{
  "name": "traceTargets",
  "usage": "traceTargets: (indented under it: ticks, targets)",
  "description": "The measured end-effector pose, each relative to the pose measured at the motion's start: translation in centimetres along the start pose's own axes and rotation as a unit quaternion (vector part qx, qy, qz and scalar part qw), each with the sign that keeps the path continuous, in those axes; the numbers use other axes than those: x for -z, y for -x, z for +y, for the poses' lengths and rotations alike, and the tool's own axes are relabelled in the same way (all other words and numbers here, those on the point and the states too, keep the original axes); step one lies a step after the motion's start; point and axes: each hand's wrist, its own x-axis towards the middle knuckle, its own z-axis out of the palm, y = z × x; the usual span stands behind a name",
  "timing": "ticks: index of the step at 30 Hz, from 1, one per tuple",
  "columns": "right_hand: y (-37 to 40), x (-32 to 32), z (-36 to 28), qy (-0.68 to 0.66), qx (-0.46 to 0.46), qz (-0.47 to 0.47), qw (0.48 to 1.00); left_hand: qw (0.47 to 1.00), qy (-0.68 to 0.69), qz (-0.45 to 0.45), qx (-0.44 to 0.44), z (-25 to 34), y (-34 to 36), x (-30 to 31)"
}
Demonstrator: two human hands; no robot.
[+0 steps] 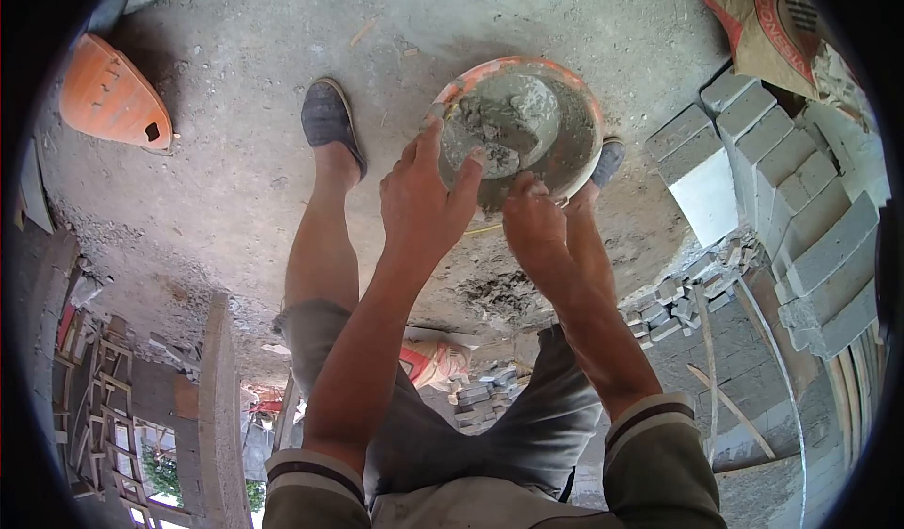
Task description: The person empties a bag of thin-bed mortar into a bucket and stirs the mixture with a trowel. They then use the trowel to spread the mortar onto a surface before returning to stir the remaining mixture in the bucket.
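Note:
A round basin (591, 105) with an orange rim stands on the ground between my feet, holding wet grey mortar (541, 105). My left hand (424, 190) grips the basin's near left edge, its fingers along the rim and its thumb reaching inside over the mortar. At the near edge, my right hand (537, 223) is closed in a fist around what looks like a trowel's handle, mostly hidden by the fingers. The mortar-covered trowel blade (497, 160) appears to lie in the mix, close to my left thumb.
Grey blocks (782, 162) are stacked at the right, below a paper cement sack (777, 30). An orange cut-open container (115, 96) lies at the left. A red and white sack (435, 363) and broken block pieces (669, 308) lie behind my legs. An upright post (218, 397) stands at lower left.

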Motion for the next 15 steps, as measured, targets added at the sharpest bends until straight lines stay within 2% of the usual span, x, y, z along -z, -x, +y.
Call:
traceTargets:
  ticks: [2, 5, 7, 10, 11, 13, 15]
  targets:
    - [2.1, 1.0, 2.9, 0.011, 0.028, -0.012, 0.999, 1.000, 0.008, -0.002, -0.004, -0.2, -0.3, 0.1]
    - [3.0, 2.9, 6.1, 0.028, 0.071, 0.024, 0.997, 1.000, 0.014, 0.016, -0.012, -0.1, -0.6, 0.5]
    - [2.2, 3.0, 6.5, -0.093, -0.061, -0.066, 0.992, 1.000, 0.021, 0.011, -0.004, -0.1, -0.5, 0.6]
    - [-2.0, 2.6, 6.6, -0.165, -0.100, -0.052, 0.980, 1.000, 0.026, 0.003, 0.008, 0.0, -0.5, 0.8]
    - [-3.6, 2.6, 6.4, -0.166, -0.096, -0.055, 0.980, 1.000, 0.025, 0.002, 0.016, 0.0, -0.6, 0.9]
    - [-5.5, 3.2, 4.9, -0.251, -0.080, -0.094, 0.960, 0.999, 0.038, -0.004, 0.038, 0.3, -0.7, 1.4]
    - [-5.2, 2.6, 2.6, -0.207, -0.061, -0.075, 0.974, 0.997, 0.056, -0.014, 0.056, 0.0, -0.3, 1.1]
